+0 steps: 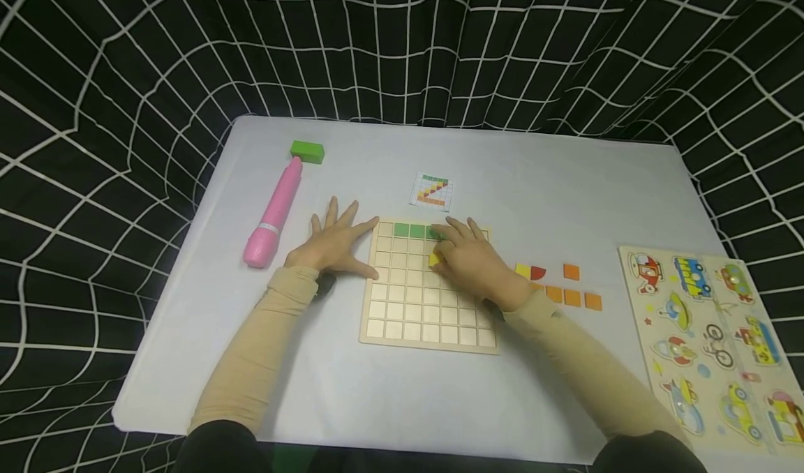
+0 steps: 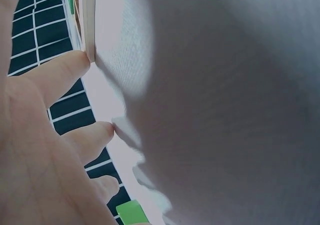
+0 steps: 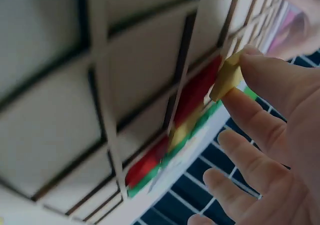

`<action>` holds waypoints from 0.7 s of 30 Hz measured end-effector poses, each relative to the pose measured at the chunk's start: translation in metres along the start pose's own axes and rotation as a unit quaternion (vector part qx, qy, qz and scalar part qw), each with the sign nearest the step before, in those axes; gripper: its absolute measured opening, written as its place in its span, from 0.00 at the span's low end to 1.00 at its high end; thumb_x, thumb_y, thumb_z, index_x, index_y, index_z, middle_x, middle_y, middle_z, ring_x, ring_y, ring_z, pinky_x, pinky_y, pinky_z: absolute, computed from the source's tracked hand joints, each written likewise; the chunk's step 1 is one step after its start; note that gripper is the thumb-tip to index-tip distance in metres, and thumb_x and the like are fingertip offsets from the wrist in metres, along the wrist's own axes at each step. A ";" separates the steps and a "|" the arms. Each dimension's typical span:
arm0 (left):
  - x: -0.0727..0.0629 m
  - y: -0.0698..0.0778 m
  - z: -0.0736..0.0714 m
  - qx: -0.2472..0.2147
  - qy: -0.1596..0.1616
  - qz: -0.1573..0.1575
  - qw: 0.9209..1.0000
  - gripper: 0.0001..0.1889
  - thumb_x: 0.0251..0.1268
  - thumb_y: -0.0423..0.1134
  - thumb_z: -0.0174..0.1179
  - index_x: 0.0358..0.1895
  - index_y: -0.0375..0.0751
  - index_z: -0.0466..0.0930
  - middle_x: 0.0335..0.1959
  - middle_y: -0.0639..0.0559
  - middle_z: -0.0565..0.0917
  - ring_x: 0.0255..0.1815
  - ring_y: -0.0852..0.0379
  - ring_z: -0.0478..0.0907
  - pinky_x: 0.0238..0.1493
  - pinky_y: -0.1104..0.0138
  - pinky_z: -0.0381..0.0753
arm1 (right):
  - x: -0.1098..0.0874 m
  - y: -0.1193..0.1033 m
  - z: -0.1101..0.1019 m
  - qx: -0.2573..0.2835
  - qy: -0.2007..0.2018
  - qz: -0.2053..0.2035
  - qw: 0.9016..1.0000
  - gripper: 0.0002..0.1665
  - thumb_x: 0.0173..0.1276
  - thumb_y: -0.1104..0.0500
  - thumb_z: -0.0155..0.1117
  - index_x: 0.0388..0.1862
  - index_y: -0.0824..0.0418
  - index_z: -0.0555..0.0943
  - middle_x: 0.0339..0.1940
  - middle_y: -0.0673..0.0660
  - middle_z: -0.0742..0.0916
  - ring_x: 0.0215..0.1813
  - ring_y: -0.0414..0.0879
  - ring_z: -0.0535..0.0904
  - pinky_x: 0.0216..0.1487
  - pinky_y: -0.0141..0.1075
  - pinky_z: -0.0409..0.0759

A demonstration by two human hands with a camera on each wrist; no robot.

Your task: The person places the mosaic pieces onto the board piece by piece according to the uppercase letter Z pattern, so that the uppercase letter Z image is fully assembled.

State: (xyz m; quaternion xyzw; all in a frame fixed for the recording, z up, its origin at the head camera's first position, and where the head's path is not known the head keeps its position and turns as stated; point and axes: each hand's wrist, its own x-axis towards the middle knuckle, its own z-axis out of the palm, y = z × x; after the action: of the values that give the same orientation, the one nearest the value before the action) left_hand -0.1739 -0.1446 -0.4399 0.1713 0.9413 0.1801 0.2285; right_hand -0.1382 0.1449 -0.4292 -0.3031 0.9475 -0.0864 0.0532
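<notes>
A wooden grid board lies on the white table. My right hand is over its upper right part, pinching a yellow square tile between thumb and index finger. Green tiles sit in the board's top row, partly covered by that hand. Beneath the held tile, the right wrist view shows red pieces and a yellow piece in cells beside the green ones. Fingers spread, my left hand touches the board's left edge with its thumb and index fingertip.
A small pattern card lies beyond the board. To its right are loose orange tiles, a yellow tile and a red quarter-round piece. A vehicle puzzle board lies far right; a pink flashlight-shaped stick and green block left.
</notes>
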 end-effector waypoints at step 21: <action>0.000 0.000 0.001 0.003 0.001 -0.001 1.000 0.61 0.46 0.69 0.76 0.84 0.60 0.52 0.88 0.40 0.34 0.84 0.29 0.17 0.77 0.24 0.28 | -0.009 0.012 0.001 -0.017 0.070 0.002 0.997 0.15 0.65 0.48 0.75 0.47 0.52 0.90 0.69 0.58 0.84 0.77 0.66 0.71 0.80 0.72 0.54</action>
State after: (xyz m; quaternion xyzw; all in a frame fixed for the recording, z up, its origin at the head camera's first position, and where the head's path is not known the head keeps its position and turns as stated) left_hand -0.1735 -0.1440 -0.4411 0.1706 0.9423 0.1767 0.2273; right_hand -0.1377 0.1596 -0.4321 -0.2951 0.9509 -0.0916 -0.0185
